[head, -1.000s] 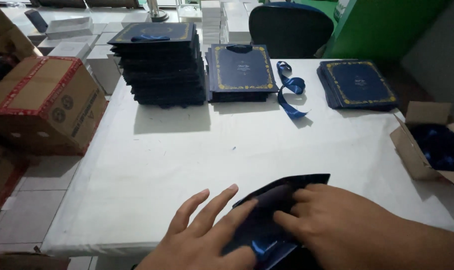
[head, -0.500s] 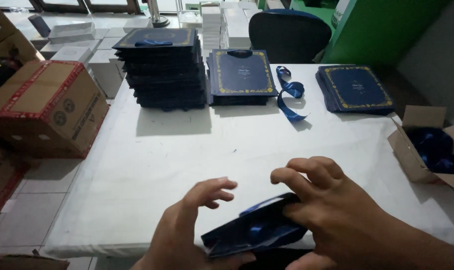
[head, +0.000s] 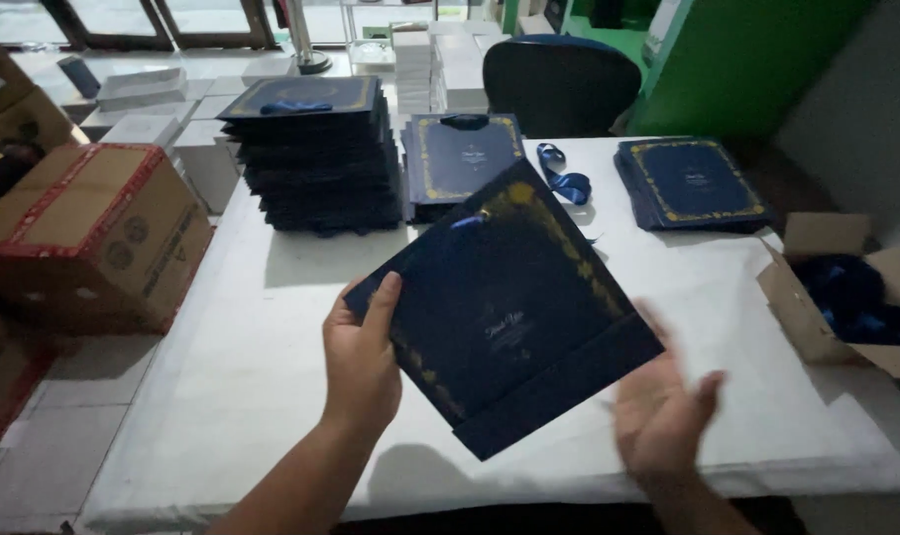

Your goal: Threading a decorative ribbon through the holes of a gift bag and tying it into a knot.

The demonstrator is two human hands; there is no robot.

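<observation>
My left hand (head: 359,359) pinched the left edge of a flat navy paper bag with gold border (head: 505,302), held tilted above the white table (head: 272,327) at frame centre. My right hand (head: 658,416) was open, fingers spread, blurred, just beneath the bag's lower right corner; contact unclear.

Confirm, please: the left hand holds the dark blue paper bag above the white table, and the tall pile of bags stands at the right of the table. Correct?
Not quite. The left hand does hold the dark blue paper bag above the white table, but the head view shows the tall pile of bags at the table's far left.
</observation>
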